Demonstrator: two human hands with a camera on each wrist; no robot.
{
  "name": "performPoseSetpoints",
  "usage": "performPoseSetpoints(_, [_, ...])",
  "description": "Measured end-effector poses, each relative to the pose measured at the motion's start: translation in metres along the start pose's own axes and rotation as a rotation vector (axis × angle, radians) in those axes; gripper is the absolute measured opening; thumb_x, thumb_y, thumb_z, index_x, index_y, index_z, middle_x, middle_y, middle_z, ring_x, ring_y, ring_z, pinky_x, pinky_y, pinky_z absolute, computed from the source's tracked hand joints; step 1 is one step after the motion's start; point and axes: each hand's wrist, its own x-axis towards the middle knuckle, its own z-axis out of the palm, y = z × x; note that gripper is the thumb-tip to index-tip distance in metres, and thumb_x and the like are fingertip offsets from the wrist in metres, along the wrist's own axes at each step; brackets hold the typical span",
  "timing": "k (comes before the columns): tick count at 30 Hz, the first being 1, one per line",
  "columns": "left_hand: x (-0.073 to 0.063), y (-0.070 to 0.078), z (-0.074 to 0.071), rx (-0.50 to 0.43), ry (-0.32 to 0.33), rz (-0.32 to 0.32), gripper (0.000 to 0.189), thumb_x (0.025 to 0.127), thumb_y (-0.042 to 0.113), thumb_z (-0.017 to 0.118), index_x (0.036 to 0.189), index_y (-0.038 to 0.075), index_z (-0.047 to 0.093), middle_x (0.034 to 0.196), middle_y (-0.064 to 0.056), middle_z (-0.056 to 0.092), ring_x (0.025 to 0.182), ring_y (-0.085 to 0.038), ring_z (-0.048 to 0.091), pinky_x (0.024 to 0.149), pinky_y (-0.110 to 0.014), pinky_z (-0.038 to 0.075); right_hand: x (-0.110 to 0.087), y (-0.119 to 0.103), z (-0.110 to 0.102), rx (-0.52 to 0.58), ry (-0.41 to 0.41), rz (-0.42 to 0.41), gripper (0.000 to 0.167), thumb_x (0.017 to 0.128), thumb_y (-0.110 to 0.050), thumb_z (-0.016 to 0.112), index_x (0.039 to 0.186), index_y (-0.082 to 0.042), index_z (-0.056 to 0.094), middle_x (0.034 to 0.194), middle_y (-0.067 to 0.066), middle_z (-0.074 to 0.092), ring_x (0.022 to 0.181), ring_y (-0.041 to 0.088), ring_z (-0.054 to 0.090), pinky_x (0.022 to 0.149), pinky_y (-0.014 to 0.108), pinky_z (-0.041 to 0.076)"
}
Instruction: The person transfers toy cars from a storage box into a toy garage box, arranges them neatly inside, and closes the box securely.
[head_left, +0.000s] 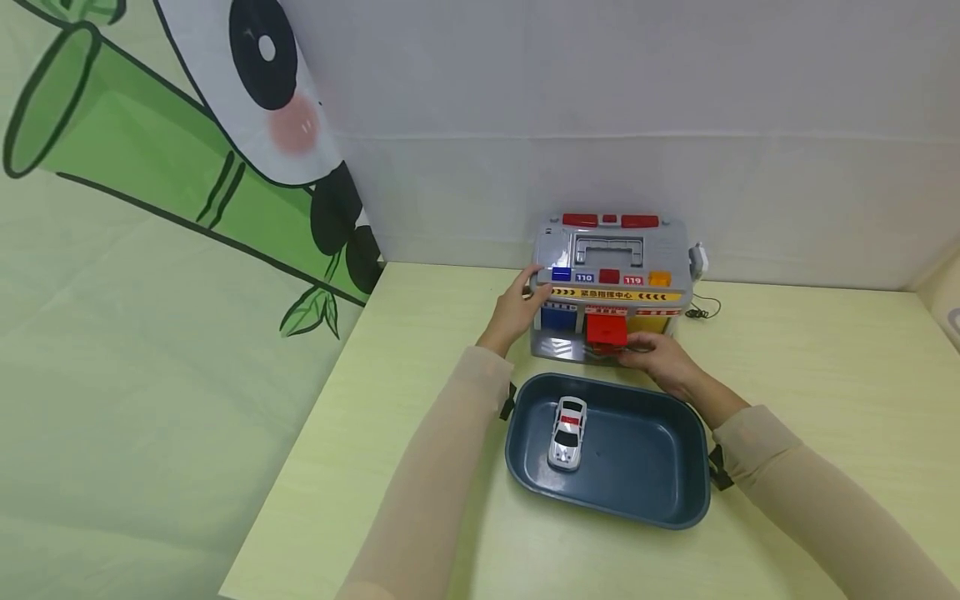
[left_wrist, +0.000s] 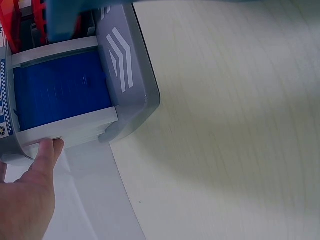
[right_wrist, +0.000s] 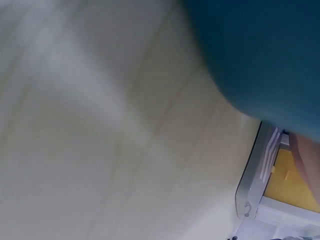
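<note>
A grey toy garage with a carry handle stands near the wall. It has a blue door, a raised red door and a yellow door. My left hand grips the garage's left side, its fingertips at the side wall in the left wrist view. Low in front of the red doorway, my right hand holds a small red toy vehicle, mostly hidden by the raised door and my fingers. Only a blurred edge of that hand shows in the right wrist view.
Just in front of the garage sits a dark blue tray, between my forearms. A white toy car with a red stripe lies in its left half. A thin black cord lies by the garage's right side. A pale wall rises behind the table.
</note>
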Motion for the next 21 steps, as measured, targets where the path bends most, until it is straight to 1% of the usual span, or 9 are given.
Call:
performPoseSetpoints(2, [0.000,-0.001,0.000,-0.002,0.000,-0.001,0.052,0.099,0.047,0.053,0.147,0.032,0.040,0.145,-0.013,0.047,0.129,-0.031,0.047,0.099,-0.049,0.044,0.001,0.000,0.001,-0.013,-0.006,0.003,0.043,0.093,0.003,0.061,0.128,0.022,0.044,0.121,0.026,0.057,0.092,0.012,0.055,0.082,0.021,0.047])
performPoseSetpoints(3, [0.000,-0.001,0.000,-0.004,-0.001,0.000,0.052,0.099,0.047,0.053,0.147,0.032,0.040,0.145,-0.014,0.047,0.129,-0.031,0.047,0.099,-0.049,0.044,0.001,0.001,0.001,-0.022,-0.015,0.002,0.044,0.093,0.003,0.060,0.129,0.021,0.043,0.124,0.029,0.055,0.096,0.015,0.056,0.084,0.022,0.047])
performPoseSetpoints(5, [0.000,-0.001,0.000,-0.006,0.000,0.000,0.052,0.099,0.047,0.053,0.147,0.032,0.040,0.144,-0.014,0.047,0.129,-0.031,0.047,0.099,-0.049,0.044,0.002,0.003,0.000,-0.031,-0.045,0.000,0.046,0.093,0.006,0.058,0.133,0.021,0.041,0.131,0.034,0.049,0.108,0.026,0.058,0.089,0.023,0.048])
performPoseSetpoints(7, [0.000,-0.001,0.001,-0.005,0.001,0.000,0.052,0.099,0.047,0.052,0.147,0.032,0.040,0.144,-0.014,0.047,0.128,-0.031,0.047,0.098,-0.049,0.044,0.003,0.004,-0.001,-0.032,-0.077,-0.007,0.050,0.092,0.009,0.056,0.137,0.020,0.036,0.137,0.037,0.042,0.122,0.038,0.051,0.092,0.026,0.048])
performPoseSetpoints(10, [-0.001,-0.001,0.001,-0.001,0.002,0.001,0.052,0.099,0.047,0.052,0.147,0.032,0.040,0.144,-0.014,0.047,0.128,-0.031,0.047,0.098,-0.049,0.044,0.006,0.004,-0.004,-0.055,-0.127,-0.012,0.059,0.091,0.011,0.056,0.143,0.018,0.027,0.144,0.037,0.033,0.132,0.046,0.035,0.098,0.034,0.045])
performPoseSetpoints(14, [-0.001,-0.001,0.000,0.001,0.003,0.003,0.052,0.099,0.047,0.052,0.147,0.032,0.040,0.144,-0.013,0.048,0.128,-0.031,0.048,0.098,-0.049,0.044,0.008,-0.002,-0.008,-0.109,-0.171,0.003,0.067,0.092,0.007,0.057,0.147,0.013,0.021,0.148,0.035,0.027,0.133,0.048,0.033,0.102,0.046,0.040])
performPoseSetpoints(16, [-0.001,0.000,0.000,-0.001,0.002,0.000,0.052,0.099,0.047,0.052,0.147,0.032,0.040,0.144,-0.013,0.048,0.128,-0.031,0.048,0.098,-0.049,0.044,0.008,-0.005,-0.009,-0.124,-0.183,0.014,0.067,0.093,0.004,0.057,0.148,0.011,0.020,0.148,0.035,0.027,0.132,0.049,0.033,0.102,0.052,0.039])
performPoseSetpoints(18, [-0.001,0.001,-0.001,0.001,-0.002,-0.004,0.052,0.099,0.047,0.052,0.147,0.032,0.040,0.144,-0.013,0.048,0.129,-0.031,0.047,0.098,-0.049,0.044,0.007,-0.008,-0.009,-0.125,-0.182,0.023,0.065,0.095,0.001,0.054,0.150,0.009,0.019,0.148,0.034,0.027,0.130,0.049,0.035,0.101,0.054,0.039])
performPoseSetpoints(21, [-0.001,0.001,-0.001,0.004,-0.003,0.000,0.052,0.099,0.048,0.052,0.147,0.032,0.040,0.144,-0.013,0.048,0.128,-0.031,0.048,0.098,-0.049,0.044,0.004,-0.013,-0.007,-0.107,-0.159,0.031,0.056,0.100,-0.006,0.044,0.149,0.008,0.021,0.145,0.033,0.030,0.126,0.048,0.038,0.100,0.055,0.040])
